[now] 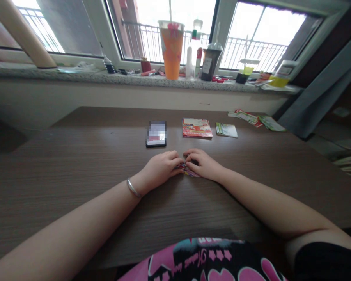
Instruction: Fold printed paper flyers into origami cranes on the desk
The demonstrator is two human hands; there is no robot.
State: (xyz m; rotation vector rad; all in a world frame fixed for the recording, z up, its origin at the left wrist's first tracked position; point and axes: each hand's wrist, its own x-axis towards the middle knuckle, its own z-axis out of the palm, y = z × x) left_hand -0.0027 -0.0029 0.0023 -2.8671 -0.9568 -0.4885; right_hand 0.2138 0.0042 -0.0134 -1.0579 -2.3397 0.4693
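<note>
My left hand (160,168) and my right hand (203,164) rest side by side on the brown wooden table (76,164), fingertips meeting. Both are closed on a small colourful folded piece of paper (188,171) pressed flat against the tabletop; only its pink and blue edge shows between the fingers. A silver bangle (133,188) circles my left wrist.
Beyond the hands lie a black phone (156,133), a red leaflet (196,127), a green leaflet (226,130) and more leaflets (251,118) at the far right. The stone windowsill (105,77) holds an orange cup (171,48), a dark drink cup (210,60), bottles and small items.
</note>
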